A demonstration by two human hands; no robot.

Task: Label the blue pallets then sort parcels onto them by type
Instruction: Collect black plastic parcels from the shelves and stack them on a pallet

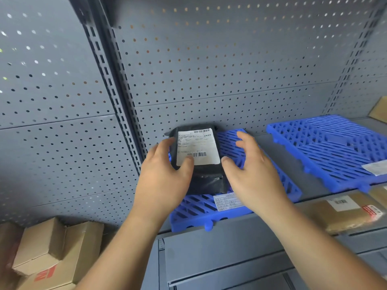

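Nearest you, your left forearm (117, 258) and right forearm (314, 248) reach up from the near edge toward the grey shelf (209, 248). At the near left, below the shelf, is a pile of cardboard boxes (48, 254), one with a red mark on its side.

Your left hand (165, 181) grips the black parcel (207, 176). Its fingers curl round the parcel's left edge and its thumb presses on the white shipping label (198, 145) on top. The parcel lies over the far left part of the left blue pallet (236, 143), close against the pegboard wall (188, 70). You cannot tell whether its full weight is already on the pallet. A paper label (227, 201) is stuck on the pallet's near edge, just in front of the parcel.

Your right hand (251, 170) is just right of the parcel, above the pallet, with its fingers spread and relaxed. Its thumb is beside the parcel's right edge, and contact is not clear.

Further right, apart from the first, lies the right blue pallet (335, 147), with a pale label (377, 167) at its right edge. Near right, a brown parcel (345, 214) lies on the shelf front.
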